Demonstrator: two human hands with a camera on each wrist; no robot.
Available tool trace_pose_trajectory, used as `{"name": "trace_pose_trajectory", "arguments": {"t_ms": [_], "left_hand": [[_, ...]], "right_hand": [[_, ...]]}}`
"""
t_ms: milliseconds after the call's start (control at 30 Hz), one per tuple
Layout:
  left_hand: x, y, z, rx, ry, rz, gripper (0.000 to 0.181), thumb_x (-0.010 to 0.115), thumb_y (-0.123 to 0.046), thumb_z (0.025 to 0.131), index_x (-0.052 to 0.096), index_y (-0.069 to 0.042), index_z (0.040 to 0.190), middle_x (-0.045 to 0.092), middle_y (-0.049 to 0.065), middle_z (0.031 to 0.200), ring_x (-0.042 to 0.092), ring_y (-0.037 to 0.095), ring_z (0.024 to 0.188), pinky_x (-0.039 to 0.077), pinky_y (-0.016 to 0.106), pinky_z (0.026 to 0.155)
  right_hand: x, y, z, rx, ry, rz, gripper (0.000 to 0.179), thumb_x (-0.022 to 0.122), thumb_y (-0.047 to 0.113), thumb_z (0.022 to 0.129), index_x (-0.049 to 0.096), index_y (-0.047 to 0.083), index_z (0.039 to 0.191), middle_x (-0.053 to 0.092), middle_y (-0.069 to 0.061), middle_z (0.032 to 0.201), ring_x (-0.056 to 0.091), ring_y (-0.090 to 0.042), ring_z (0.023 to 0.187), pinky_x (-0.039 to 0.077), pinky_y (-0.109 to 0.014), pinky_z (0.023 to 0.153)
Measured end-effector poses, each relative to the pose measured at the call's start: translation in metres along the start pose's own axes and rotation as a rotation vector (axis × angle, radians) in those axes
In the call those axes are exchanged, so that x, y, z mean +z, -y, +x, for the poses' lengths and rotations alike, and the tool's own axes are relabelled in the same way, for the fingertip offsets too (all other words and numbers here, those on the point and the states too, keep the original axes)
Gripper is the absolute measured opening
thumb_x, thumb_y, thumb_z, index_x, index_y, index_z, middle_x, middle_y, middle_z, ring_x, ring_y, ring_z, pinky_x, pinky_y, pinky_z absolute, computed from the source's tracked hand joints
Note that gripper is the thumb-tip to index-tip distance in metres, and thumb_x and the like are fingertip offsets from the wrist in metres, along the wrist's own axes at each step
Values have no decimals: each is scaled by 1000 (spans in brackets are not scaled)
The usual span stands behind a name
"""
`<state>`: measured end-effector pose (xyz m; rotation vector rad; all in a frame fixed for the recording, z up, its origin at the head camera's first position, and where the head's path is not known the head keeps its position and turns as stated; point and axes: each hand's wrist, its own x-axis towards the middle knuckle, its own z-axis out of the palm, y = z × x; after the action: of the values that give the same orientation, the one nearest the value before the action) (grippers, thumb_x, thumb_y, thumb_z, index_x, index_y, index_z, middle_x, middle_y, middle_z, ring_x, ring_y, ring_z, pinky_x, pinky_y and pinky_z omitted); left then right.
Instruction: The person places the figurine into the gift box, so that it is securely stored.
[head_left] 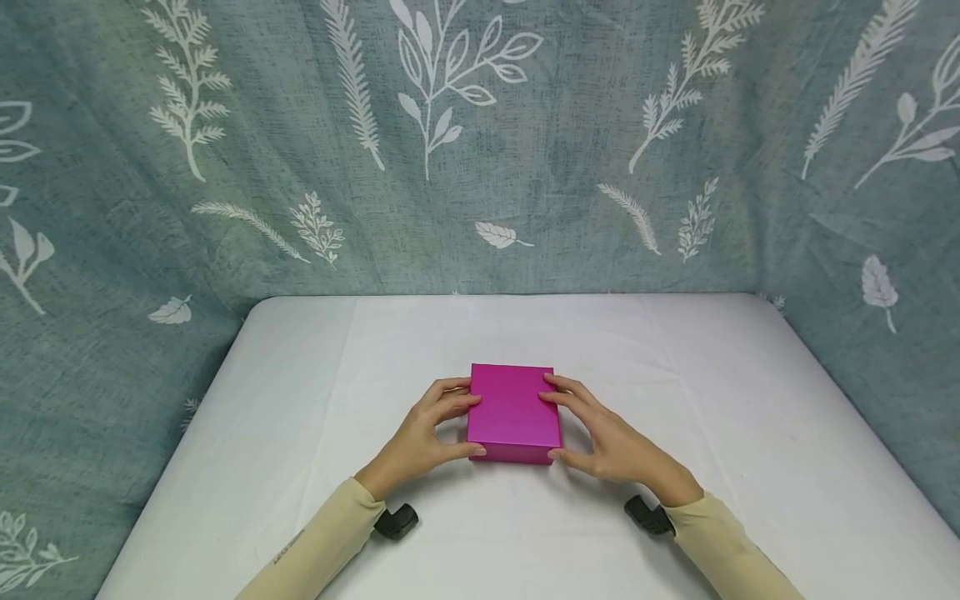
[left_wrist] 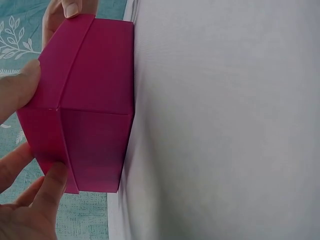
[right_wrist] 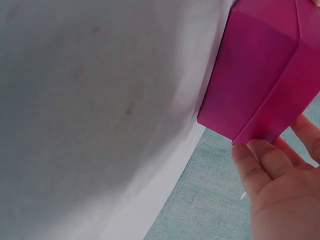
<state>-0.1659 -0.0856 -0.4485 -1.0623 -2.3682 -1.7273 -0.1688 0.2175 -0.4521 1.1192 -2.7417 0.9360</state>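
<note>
A glossy magenta box (head_left: pixel 513 404) with a fitted lid (left_wrist: pixel 56 82) sits on the white table, near its middle. My left hand (head_left: pixel 416 437) holds the box from the left, thumb at the near corner and fingers along the side. From the right, my right hand (head_left: pixel 618 442) grips it the same way, its thumb at the near right corner. In the left wrist view the left fingertips lie on the lid's side, just above its lower edge. The right wrist view has the right fingertips (right_wrist: pixel 245 152) against the lid's edge. The lid sits down over the base (left_wrist: pixel 97 70); the inside is hidden.
A white cloth covers the table (head_left: pixel 540 333). Behind and at both sides hangs a teal curtain (head_left: pixel 525 150) with white leaf prints. Dark wrist cameras (head_left: pixel 396 522) sit below each hand, at the beige sleeves (head_left: pixel 322 542).
</note>
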Motion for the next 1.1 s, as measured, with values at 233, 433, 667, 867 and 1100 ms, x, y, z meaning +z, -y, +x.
{"name": "trace_pose_trajectory", "arguments": {"t_ms": [233,433,667,867,1100], "left_hand": [[0,0,1,-5,1,1,61,83,3,74,56,13,128,40,29,141,54,39,125,49,40,101],[2,10,2,-2,-5,15,63,83,2,73,55,12,129,39,28,143,53,39,125,49,41,101],[2,34,0,-32,26,66,65,83,-12,78,54,-1,136,37,15,149,54,30,126,50,39,101],[-15,31,-4,-34,7,144,61,76,-22,87,50,-10,140,38,10,149,58,32,122,49,36,103],[-44,32,-13,-83,-58,250,54,69,-22,93,48,-12,141,44,6,146,58,35,120,51,40,99]], "right_hand": [[-1,-1,1,5,6,3,70,76,30,86,43,11,145,28,-10,158,32,-31,144,40,-55,107],[0,-5,1,-1,12,-4,72,76,30,87,41,12,146,27,-11,158,32,-32,144,41,-56,107],[0,-6,0,13,21,-24,73,73,36,89,39,13,149,22,-11,161,32,-33,145,42,-54,106],[-9,-8,-7,41,14,-29,74,71,36,90,36,14,151,22,-9,161,35,-34,142,46,-54,102],[-28,-20,-26,81,-9,-110,68,70,27,92,38,20,150,25,-5,160,41,-32,139,49,-50,99]]}}
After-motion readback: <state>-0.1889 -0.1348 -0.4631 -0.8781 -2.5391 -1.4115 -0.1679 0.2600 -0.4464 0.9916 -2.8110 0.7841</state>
